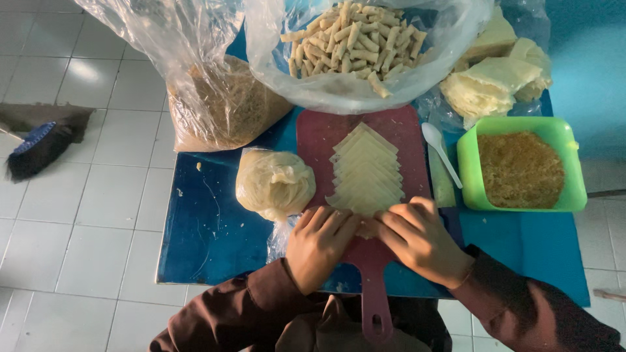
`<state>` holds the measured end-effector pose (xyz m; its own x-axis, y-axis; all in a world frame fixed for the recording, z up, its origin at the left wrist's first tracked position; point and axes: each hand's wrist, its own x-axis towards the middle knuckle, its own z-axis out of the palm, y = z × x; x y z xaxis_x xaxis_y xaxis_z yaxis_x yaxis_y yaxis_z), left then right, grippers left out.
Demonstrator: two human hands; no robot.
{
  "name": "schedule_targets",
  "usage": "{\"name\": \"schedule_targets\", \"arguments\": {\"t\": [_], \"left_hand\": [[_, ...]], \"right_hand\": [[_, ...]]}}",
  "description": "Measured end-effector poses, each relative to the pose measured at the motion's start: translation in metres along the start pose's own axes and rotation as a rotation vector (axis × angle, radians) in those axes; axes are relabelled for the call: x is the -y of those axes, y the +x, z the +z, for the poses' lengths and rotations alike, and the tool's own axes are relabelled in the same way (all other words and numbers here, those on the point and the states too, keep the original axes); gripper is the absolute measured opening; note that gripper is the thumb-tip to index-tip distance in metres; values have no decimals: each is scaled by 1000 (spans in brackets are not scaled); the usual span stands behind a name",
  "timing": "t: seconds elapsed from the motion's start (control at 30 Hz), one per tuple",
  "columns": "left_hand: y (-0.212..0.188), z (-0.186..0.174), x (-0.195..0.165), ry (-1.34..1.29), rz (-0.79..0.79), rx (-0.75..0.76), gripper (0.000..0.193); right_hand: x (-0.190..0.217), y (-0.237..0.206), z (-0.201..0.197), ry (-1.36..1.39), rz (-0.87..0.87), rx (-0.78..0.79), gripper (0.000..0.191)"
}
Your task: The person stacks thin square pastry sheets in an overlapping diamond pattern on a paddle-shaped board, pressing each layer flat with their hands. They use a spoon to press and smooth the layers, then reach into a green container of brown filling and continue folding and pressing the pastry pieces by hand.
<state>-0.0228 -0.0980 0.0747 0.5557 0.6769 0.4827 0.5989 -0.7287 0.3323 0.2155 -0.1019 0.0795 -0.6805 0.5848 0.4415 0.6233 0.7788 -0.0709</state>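
My left hand (318, 244) and my right hand (417, 238) press together on the nearest pale pastry wrapper at the near end of a dark red cutting board (319, 140). A fanned row of triangular wrappers (365, 171) runs up the board away from my fingers. What lies under my fingertips is hidden. Left of the board sits a clear bag of folded wrappers (274, 182). A green tub of brown shredded filling (520, 171) stands to the right, with a white spoon (440, 150) beside it.
A big clear bag of finished rolled sticks (352, 42) sits at the back of the blue table (208, 234). Another bag of brown shredded filling (225, 107) is back left, stacked wrappers (489, 85) back right. A dark brush (39, 146) lies on the white floor tiles.
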Motion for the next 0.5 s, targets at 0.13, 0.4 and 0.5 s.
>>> {"name": "schedule_targets", "arguments": {"t": [0.13,0.4,0.5], "left_hand": [[-1,1,2,-16,-4,26,36],[0,4,4,37,48,0,36],[2,6,5,63,25,-4,34]], "right_hand": [[1,2,-3,17,10,-11,32],[-2,5,4,-29,58,14,24],[-2,8,5,78,148,11,29]]}}
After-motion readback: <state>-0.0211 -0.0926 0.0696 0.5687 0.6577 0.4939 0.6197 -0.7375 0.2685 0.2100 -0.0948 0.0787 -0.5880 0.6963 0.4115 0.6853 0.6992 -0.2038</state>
